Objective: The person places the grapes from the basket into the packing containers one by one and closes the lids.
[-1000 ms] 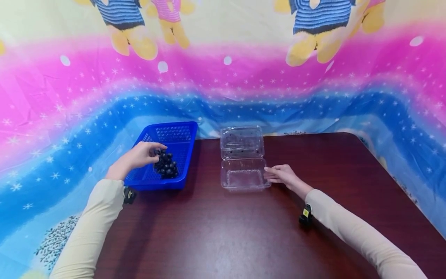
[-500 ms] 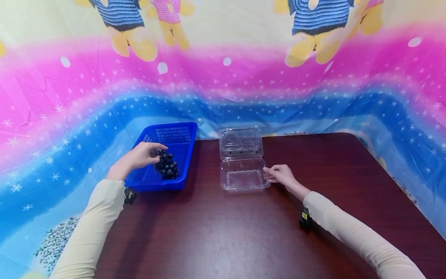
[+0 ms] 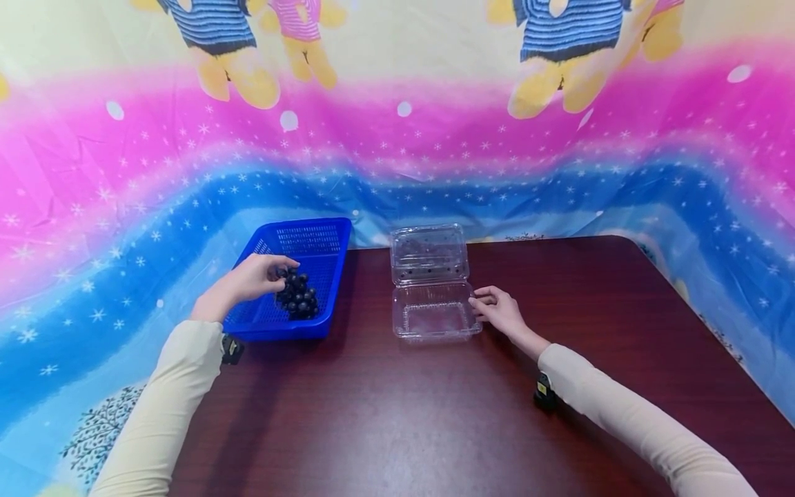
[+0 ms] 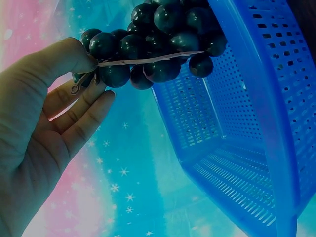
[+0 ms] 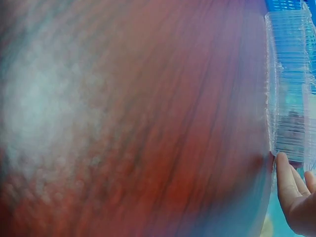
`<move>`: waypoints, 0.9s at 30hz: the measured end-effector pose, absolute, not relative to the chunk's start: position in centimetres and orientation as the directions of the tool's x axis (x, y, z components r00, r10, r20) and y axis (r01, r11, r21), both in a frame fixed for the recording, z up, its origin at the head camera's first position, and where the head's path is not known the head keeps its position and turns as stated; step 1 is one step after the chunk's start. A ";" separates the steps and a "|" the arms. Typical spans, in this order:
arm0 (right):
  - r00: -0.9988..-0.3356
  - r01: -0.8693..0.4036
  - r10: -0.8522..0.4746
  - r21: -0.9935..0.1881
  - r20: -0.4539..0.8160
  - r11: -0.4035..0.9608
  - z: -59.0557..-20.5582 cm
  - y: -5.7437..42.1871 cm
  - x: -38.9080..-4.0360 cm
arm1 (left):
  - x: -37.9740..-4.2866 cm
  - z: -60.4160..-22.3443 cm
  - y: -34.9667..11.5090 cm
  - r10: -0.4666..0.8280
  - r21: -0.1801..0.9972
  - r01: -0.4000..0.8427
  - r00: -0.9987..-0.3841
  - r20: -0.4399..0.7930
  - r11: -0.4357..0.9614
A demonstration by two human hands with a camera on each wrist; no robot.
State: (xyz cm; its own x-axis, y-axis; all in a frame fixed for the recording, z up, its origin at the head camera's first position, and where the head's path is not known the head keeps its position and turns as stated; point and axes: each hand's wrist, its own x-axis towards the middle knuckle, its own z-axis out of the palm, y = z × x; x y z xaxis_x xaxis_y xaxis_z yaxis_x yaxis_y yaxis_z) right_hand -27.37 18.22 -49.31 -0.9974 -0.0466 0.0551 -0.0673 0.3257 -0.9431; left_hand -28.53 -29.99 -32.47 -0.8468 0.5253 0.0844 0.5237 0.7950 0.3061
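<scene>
My left hand point(image 3: 251, 276) pinches a bunch of dark grapes point(image 3: 298, 295) by its stem end. In the left wrist view the thumb lies against the brown stem point(image 4: 148, 59), and the grapes point(image 4: 163, 34) overlap the blue basket's rim. The blue perforated basket point(image 3: 338, 276) stands below and around the bunch in the head view. A clear plastic clamshell box point(image 3: 435, 321) lies with its lid point(image 3: 430, 252) raised at the back. My right hand point(image 3: 503, 314) has its fingertips at the box's right rim. The right wrist view shows straight fingers point(image 5: 285, 180) against the ribbed box end.
A dark red-brown wooden table point(image 3: 373, 414) bears the basket and the box. Behind it hangs a printed fabric curtain point(image 3: 373, 152), close to the table's far edge. The basket stands to the left of the box with a gap between them.
The right hand's fingers have lifted and bent slightly at the box's rim, and its wrist has shifted a little. The left hand and the grapes stay nearly where they were.
</scene>
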 end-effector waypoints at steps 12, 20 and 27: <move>-0.958 -0.273 -0.083 -0.792 0.273 0.546 -49.4 18.4 -27.3 | -28.3 -32.1 -29.9 0.517 0.286 0.518 -0.852 0.086 0.806; -0.915 -0.373 -0.136 -0.670 0.379 0.642 -49.7 18.4 -27.5 | -28.5 -31.7 -29.9 0.540 0.262 0.556 -0.830 0.137 0.789; -0.891 -0.417 -0.191 -0.576 0.412 0.703 -49.6 18.3 -27.2 | -28.6 -31.6 -29.8 0.563 0.253 0.593 -0.805 0.186 0.765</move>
